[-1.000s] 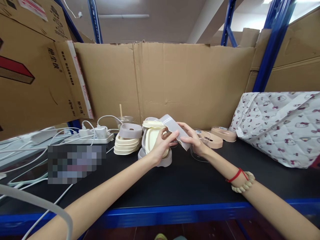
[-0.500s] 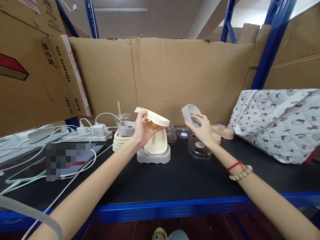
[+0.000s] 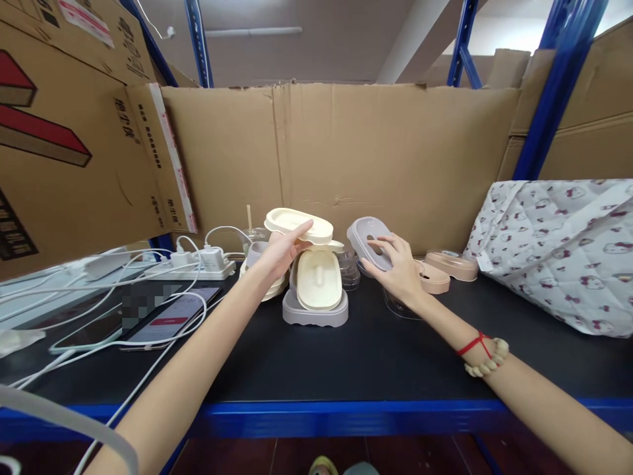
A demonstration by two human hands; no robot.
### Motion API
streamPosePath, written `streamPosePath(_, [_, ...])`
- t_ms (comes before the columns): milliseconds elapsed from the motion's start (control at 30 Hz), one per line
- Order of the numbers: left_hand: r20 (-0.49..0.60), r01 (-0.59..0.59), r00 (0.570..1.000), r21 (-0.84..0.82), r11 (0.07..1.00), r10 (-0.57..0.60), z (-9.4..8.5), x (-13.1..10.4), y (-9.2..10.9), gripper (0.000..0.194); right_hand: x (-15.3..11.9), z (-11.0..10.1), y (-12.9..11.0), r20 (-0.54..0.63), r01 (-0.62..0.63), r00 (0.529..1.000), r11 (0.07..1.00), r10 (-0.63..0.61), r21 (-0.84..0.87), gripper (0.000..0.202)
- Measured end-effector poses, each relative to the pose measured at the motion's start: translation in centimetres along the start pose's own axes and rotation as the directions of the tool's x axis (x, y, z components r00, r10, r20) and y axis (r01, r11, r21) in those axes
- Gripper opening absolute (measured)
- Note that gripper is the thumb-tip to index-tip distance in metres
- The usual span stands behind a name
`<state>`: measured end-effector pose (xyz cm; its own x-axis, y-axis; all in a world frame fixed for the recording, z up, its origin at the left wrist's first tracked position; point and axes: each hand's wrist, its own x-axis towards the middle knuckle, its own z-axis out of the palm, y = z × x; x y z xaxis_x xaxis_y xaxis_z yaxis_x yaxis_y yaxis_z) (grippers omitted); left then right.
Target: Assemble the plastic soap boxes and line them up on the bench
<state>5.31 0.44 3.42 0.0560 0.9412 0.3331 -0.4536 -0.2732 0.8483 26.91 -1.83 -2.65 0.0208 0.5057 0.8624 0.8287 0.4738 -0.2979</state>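
Note:
My left hand (image 3: 287, 253) holds a cream oval plastic piece (image 3: 301, 224) in the air, fingers on its near side. Under it, another cream tray (image 3: 319, 280) leans upright on a grey base (image 3: 315, 315). My right hand (image 3: 397, 267) grips a grey oval ring (image 3: 368, 241) with an opening in it, tilted and raised off the table. Partly behind my left hand are stacked cream pieces (image 3: 273, 290) with a grey piece (image 3: 256, 252) on top. A clear lid (image 3: 403, 309) lies below my right hand, mostly hidden by it.
Beige oval pieces (image 3: 435, 280) and clear covers (image 3: 350, 270) stand at the back of the black table (image 3: 316, 369). White cables, a power strip (image 3: 217, 265) and phones (image 3: 171, 320) lie at left. A patterned quilted bag (image 3: 558, 257) is at right; cardboard walls rise behind.
The cream piece in my left hand has turned so its broad face shows. My right hand has tilted the grey ring, turning its opening more into view. The camera view has shifted slightly.

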Motion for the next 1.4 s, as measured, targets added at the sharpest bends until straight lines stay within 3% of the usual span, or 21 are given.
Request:
streamPosePath(133, [0.042, 0.037, 0.998, 0.026, 0.999, -0.038, -0.7, 0.6, -0.2, 0.018, -0.4, 0.4, 0.0, 0.003, 0.046, 0.999, 0.999, -0.046, -0.018, 0.035])
streamPosePath(333, [-0.009, 0.092, 0.996, 0.040, 0.995, -0.092, -1.3, 1.0, -1.1, 0.021, -0.6, 0.6, 0.1, 0.029, 0.048, 0.998, 0.999, -0.048, -0.015, 0.036])
streamPosePath(500, [0.123, 0.151, 0.980, 0.052, 0.987, -0.156, -1.3, 0.8, -1.0, 0.006, -0.5, 0.6, 0.0, 0.026, 0.033, 0.999, 0.999, -0.033, -0.006, 0.038])
streamPosePath(600, [0.127, 0.202, 0.971, 0.005, 0.979, -0.201, -1.0, 0.8, -0.8, 0.010, -0.5, 0.6, 0.2, 0.022, 0.014, 1.000, 1.000, -0.014, 0.014, 0.036])
streamPosePath(700, [0.061, 0.274, 0.961, -0.092, 0.957, -0.270, -0.5, 0.6, -0.5, 0.019, -0.2, 0.4, 0.3, -0.028, -0.005, 1.000, 0.999, 0.006, 0.038, 0.036])
streamPosePath(800, [-0.009, 0.271, 0.961, -0.176, 0.946, -0.277, 0.1, 0.2, -0.3, 0.021, 0.7, 0.5, 0.1, -0.133, -0.045, 0.989, 0.994, 0.058, 0.097, 0.036])
streamPosePath(933, [0.021, 0.242, 0.970, -0.159, 0.957, -0.242, 0.6, -0.5, -0.6, 0.012, 3.3, 2.4, -1.3, -0.199, -0.096, 0.968, 0.957, 0.154, 0.274, 0.041])
streamPosePath(1067, [0.064, 0.186, 0.980, 0.021, 0.982, -0.187, 0.5, -0.9, -1.3, 0.008, 6.3, 5.9, -2.8, -0.109, -0.079, 0.986, 0.927, 0.127, 0.367, 0.048])
streamPosePath(1233, [0.035, 0.219, 0.972, 0.238, 0.946, -0.234, 0.1, -0.7, -1.5, 0.023, 8.0, 8.9, -2.6, 0.203, -0.216, 0.968, 0.897, 0.145, 0.386, 0.052])
streamPosePath(1400, [0.014, 0.200, 0.975, 0.394, 0.897, -0.223, 0.2, -0.5, -1.7, 0.040, 7.8, 8.0, -0.6, 0.168, -0.168, 0.980, 0.897, 0.107, 0.410, 0.051])
